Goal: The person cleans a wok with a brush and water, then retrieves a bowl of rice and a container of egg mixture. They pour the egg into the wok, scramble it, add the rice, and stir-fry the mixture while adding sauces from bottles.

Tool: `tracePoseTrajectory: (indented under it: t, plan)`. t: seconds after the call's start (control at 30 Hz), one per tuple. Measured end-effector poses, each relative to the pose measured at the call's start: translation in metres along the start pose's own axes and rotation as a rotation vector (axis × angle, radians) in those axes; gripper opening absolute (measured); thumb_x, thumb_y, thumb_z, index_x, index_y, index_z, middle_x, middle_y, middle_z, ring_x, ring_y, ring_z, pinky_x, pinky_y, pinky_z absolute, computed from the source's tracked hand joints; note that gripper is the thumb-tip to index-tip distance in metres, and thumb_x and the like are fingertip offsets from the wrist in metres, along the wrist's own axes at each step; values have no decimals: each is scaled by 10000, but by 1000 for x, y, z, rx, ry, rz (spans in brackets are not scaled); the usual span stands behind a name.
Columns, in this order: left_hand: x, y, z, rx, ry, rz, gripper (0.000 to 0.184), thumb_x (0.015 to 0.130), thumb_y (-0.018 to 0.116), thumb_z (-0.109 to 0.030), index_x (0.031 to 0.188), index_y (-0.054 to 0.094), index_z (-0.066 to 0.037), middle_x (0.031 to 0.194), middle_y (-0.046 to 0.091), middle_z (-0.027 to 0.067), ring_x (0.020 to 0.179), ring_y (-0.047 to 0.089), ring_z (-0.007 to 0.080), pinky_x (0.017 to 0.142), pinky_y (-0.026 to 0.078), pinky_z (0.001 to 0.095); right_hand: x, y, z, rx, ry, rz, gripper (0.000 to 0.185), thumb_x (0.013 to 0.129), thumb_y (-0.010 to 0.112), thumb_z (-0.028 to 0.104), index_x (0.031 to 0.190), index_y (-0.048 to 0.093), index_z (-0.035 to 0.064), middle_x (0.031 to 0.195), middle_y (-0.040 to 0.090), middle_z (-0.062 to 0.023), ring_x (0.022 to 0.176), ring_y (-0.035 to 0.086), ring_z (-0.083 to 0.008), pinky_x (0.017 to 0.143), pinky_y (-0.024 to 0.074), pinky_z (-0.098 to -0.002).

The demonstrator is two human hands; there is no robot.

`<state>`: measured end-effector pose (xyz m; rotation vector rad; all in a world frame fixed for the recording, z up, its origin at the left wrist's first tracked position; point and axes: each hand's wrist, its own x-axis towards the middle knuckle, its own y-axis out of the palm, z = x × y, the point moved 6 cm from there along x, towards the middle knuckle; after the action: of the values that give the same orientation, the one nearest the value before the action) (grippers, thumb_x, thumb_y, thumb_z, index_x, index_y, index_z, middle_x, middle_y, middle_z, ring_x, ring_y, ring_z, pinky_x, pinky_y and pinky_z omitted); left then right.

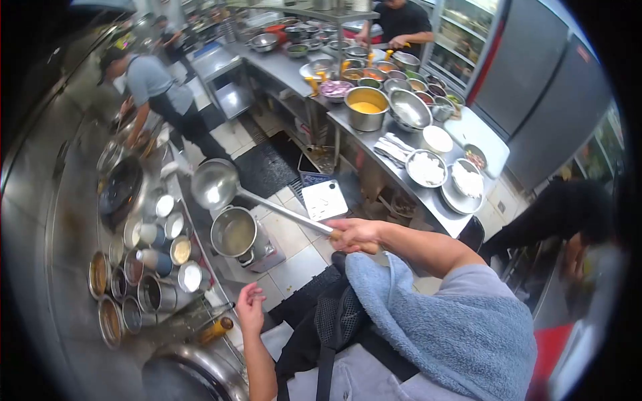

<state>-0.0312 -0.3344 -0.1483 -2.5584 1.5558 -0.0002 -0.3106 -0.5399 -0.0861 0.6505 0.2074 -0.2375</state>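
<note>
My right hand (356,235) is wrapped round the wooden grip of a long metal ladle (287,212). The ladle's wide round bowl points away to the left and appears just above and behind a steel pot (234,231) with pale liquid in it. My left hand (251,306) holds nothing; its fingers are loosely curled and apart, beside the left counter's edge. Nearest to it on that counter are a wooden-handled tool (215,329) and a tin of white contents (191,277).
Sauce containers (158,294) and a wok (122,190) line the left side, where a person (157,87) works. On the right, a steel table (374,137) bears a pot of yellow liquid (366,110) and bowls of white food (426,167). Another person (401,30) stands behind it.
</note>
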Motion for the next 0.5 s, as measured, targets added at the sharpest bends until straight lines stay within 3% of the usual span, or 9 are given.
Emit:
tracePoseTrajectory:
  t: [0.03,0.2,0.27,0.33,0.5]
  plan:
    - [16,22,-2,23,-7,73,367,852,463,66,1206,535,4,1022,616,108,806,618,145,739,524,272,-24,-16,3,21,-36,-134,384,779,563,9,1120,396,65,749,466,-47,443,424,-83,423,379,-230]
    - [107,157,-26,8,-41,413,304,900,515,6,1203,542,9,1015,622,120,786,626,157,755,532,288,-123,-72,31,71,-235,-397,300,864,544,23,1122,406,91,738,463,-22,445,409,-63,422,373,-222]
    - [152,225,-47,34,-55,486,282,905,543,-40,1182,543,17,971,630,123,755,640,165,703,519,275,-154,-104,39,85,-288,-495,343,868,578,65,1164,407,83,747,492,-31,445,427,-71,408,365,-217]
    - [204,296,-49,-65,-74,552,299,937,522,-83,1222,523,6,1012,622,136,784,646,182,742,538,314,-182,-130,53,50,-329,-574,319,908,553,70,1185,399,101,735,474,-24,434,410,-73,408,388,-234]
    - [334,454,-68,-173,-285,453,269,943,545,-184,1184,534,-66,987,607,75,752,655,185,682,516,292,-237,-202,77,8,-301,-854,381,898,537,45,1246,393,101,776,489,-38,454,449,-87,410,392,-247]
